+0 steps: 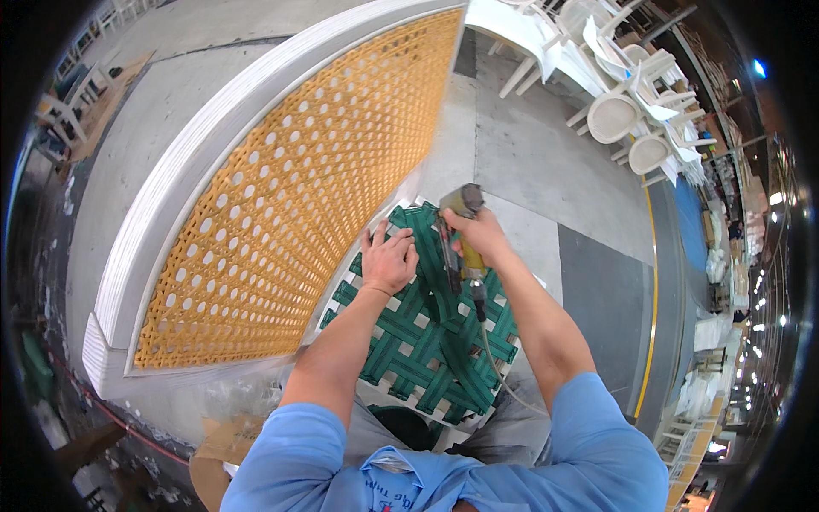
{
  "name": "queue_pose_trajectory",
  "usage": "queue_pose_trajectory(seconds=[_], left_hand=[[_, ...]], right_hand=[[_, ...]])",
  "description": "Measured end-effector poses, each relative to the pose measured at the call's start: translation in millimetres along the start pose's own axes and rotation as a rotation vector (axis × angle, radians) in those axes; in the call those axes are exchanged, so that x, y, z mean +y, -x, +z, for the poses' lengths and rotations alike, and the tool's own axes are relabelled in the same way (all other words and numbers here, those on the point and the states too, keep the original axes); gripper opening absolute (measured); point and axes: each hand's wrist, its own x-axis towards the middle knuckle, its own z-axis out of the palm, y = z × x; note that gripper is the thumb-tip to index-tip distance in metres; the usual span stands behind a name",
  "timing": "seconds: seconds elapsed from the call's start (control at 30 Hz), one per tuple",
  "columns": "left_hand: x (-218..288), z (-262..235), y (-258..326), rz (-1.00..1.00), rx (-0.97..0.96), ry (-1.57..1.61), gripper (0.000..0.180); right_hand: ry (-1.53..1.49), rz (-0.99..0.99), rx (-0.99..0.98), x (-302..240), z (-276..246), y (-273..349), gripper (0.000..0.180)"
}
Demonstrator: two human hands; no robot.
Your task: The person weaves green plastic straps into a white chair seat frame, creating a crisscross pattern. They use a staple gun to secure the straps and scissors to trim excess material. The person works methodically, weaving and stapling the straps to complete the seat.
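Your left hand lies flat on the green straps. Its fingers are spread apart and press down near the top of the weave. It holds nothing; it only rests there.

Your right hand is wrapped tight around a yellow tool. The tool looks like a staple gun. Its head points up, away from you, and sits just above the top edge of the green straps. A dark metal part runs down beside your hand. A gray hose hangs from the bottom of the tool and runs down over the straps toward your lap.

The green straps cross over and under each other like a basket. They are stretched on a white frame, and white shows through the little square gaps. The frame sits right in front of you, between your two arms, and its near end is close to your body.

Just beside the frame, on your left, stands a big panel. It has a wide white border and a yellow middle full of small round holes. It looks curved here, and its near corner is next to your left arm.

The floor is gray. Far off, up and to the right, white chairs are stacked together. A yellow line runs along the floor on your right.

You are wearing a blue shirt.
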Motion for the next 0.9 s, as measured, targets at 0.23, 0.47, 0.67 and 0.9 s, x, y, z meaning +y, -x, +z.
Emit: queue_pose_trajectory(seconds=[0.23,0.47,0.67,0.9], left_hand=[[2.1,1.7,-3.8,-0.017,-0.111,-0.062,0.035],[19.0,13.4,-2.8,0.191,-0.075,-0.204,0.036],[85.5,-16.2,69.3,-0.105,-0.036,0.191,0.034],[156.4,-54.2,287.3,-0.996,-1.074,0.944,0.033]], right_hand=[[-0.001,0.069,0.350,21.1,-164.3,205.7,0.033],[-0.067,0.393,0.751,123.9,-282.6,501.6,0.042],[-0.568,0.479,0.926,273.4,-293.7,591.0,0.047],[-0.997,0.508,0.823,427.8,-307.9,563.5,0.039]])
